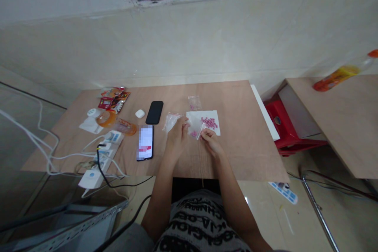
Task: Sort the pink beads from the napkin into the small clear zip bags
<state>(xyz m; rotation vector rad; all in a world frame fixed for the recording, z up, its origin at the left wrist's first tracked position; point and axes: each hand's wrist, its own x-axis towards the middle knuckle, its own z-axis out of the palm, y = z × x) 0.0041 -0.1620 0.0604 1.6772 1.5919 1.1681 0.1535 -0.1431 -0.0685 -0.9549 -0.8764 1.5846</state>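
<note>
Between my hands is a small clear plastic bag [194, 125] with a few pink beads at its bottom. My left hand [177, 129] pinches the bag's left edge. At its lower right corner, my right hand [210, 140] grips the same bag with closed fingertips. Behind the bag lies a white sheet of paper [215, 115], bearing a cluster of pink beads [209, 122]. Another clear bag with pink beads [194, 102] rests just beyond the paper. Beside my left hand are more clear plastic bags [170, 120], partly covered by that hand.
Left of my hands lie a black phone [154, 112], a phone with a lit screen [145, 142], a white earbud case [139, 113], an orange drink bottle [118, 122], snack packets [113, 99] and a power strip [102, 159] with cables. A red stool [276, 120] stands right of the table.
</note>
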